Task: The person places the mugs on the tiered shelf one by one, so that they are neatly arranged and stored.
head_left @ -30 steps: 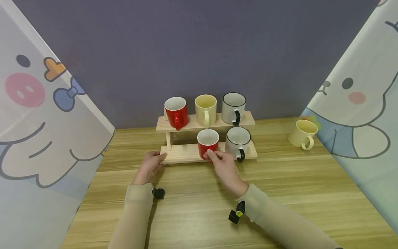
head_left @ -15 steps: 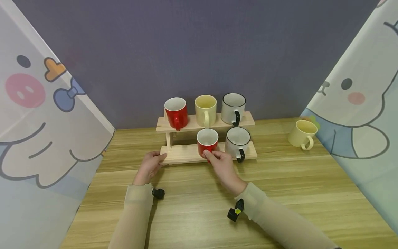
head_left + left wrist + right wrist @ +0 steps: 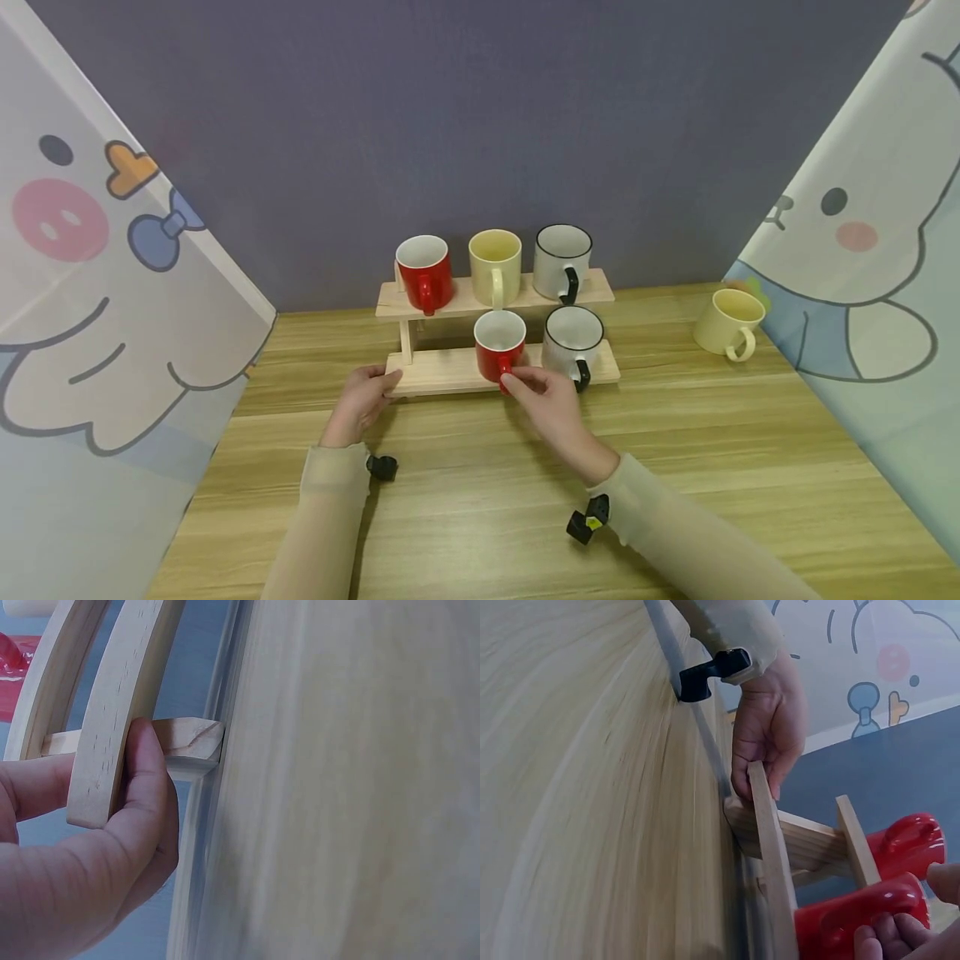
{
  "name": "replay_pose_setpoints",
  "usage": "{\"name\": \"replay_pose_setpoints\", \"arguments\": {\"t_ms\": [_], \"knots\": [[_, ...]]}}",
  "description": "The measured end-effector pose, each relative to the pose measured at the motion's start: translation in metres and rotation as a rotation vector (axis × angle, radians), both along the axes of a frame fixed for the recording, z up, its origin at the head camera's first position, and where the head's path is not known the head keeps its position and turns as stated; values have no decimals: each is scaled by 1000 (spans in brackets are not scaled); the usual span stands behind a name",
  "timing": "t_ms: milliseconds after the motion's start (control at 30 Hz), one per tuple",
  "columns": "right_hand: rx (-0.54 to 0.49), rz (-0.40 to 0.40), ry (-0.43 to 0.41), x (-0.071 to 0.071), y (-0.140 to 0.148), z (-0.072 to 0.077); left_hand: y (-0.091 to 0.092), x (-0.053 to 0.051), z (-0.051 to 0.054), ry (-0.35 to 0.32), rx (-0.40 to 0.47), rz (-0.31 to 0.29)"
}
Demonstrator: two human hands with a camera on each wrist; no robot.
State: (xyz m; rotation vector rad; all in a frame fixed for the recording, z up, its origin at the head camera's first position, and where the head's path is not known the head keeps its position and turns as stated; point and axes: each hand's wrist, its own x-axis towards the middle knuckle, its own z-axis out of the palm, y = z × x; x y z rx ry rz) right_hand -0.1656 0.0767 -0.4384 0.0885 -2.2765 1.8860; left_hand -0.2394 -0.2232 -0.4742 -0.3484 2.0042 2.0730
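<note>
A two-tier wooden rack (image 3: pixel 442 372) stands on the table. My left hand (image 3: pixel 364 395) pinches the left end of its lower shelf, thumb on one face and fingers on the other in the left wrist view. On that shelf, a red mug (image 3: pixel 493 350) with a white inside stands upright, handle toward me. My right hand (image 3: pixel 551 408) is at this handle, fingertips touching it; a gap shows between thumb and fingers in the right wrist view. Right of it stands a white mug (image 3: pixel 566 346) with a black rim and handle, partly behind my right hand.
On the upper shelf stand another red mug (image 3: pixel 427 279), a yellow mug (image 3: pixel 495 275) and a second white mug (image 3: pixel 558 262). One more yellow mug (image 3: pixel 723 327) stands on the table at the far right. A dark backdrop (image 3: pixel 480 117) rises behind, with printed panels at both sides.
My right hand has shifted slightly right and toward me, its fingers loosening at the red mug's handle, which shows more now. The left hand stays on the shelf end.
</note>
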Motion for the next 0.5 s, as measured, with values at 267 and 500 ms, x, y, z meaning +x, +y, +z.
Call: {"name": "replay_pose_setpoints", "arguments": {"t_ms": [267, 500], "knots": [[-52, 79, 92, 16, 24, 16, 1, 1, 1, 5, 13, -6], [-80, 66, 163, 18, 49, 32, 1, 0, 1, 1, 23, -3]]}}
